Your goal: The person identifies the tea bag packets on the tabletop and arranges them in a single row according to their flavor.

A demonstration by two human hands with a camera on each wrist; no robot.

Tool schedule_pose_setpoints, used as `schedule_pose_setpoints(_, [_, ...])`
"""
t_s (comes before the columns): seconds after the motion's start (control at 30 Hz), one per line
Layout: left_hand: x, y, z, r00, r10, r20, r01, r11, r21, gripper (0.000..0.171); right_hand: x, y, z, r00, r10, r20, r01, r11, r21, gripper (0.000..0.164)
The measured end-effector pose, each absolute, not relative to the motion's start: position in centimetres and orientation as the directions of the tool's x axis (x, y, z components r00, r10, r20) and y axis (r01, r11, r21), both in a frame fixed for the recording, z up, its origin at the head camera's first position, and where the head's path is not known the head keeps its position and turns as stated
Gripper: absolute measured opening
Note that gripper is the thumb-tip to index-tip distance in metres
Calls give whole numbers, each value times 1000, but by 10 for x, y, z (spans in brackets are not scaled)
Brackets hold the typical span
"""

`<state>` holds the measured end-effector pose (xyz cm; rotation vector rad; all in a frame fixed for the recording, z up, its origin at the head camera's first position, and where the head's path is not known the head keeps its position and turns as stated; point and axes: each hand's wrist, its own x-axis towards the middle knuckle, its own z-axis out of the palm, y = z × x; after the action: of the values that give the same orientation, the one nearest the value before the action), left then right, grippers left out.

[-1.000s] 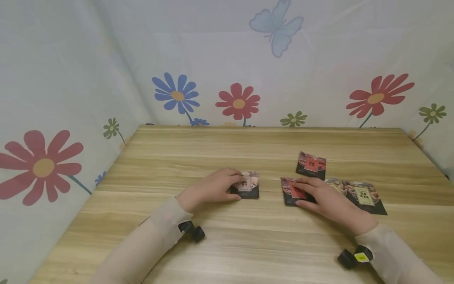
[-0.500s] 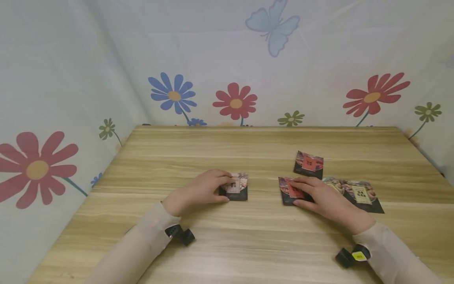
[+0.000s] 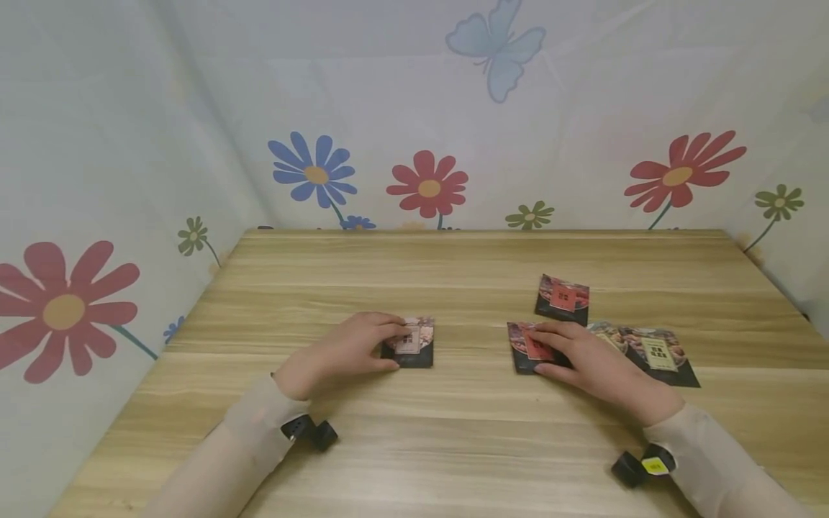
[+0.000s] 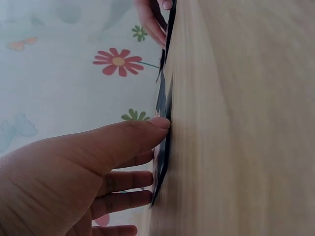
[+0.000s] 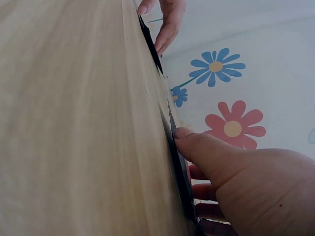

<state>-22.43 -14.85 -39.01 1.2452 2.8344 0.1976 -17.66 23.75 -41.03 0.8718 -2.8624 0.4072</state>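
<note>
Flat packets printed with food pictures lie on the table. My left hand (image 3: 346, 351) rests with thumb and straight fingers on a packet with a pale pink label (image 3: 414, 350); in the left wrist view the thumb touches the edge of this dark packet (image 4: 163, 105). To the right, my right hand (image 3: 596, 363) lies with extended fingers over a red-labelled packet (image 3: 526, 357). Its thumb touches the upper side of that packet (image 5: 178, 162) in the right wrist view. Part of each of these packets is hidden under the fingers.
Another red-labelled packet (image 3: 562, 298) lies behind the right hand. Right of that hand is a packet with a yellow label (image 3: 660, 356), beside a partly covered packet (image 3: 606, 335). A flowered cloth (image 3: 388, 86) hangs behind the wooden table (image 3: 453, 446).
My left hand has slid left across the table together with the pink-labelled packet, widening the gap to the right hand. The right hand has stayed on its red-labelled packet.
</note>
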Motion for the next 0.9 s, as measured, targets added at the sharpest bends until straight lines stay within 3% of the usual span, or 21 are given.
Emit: schedule_pose_setpoints(0.9, [-215, -182, -388, -691, 721, 49, 721, 684, 109, 55, -175, 237, -409, -827, -527, 193, -560, 799, -219, 52])
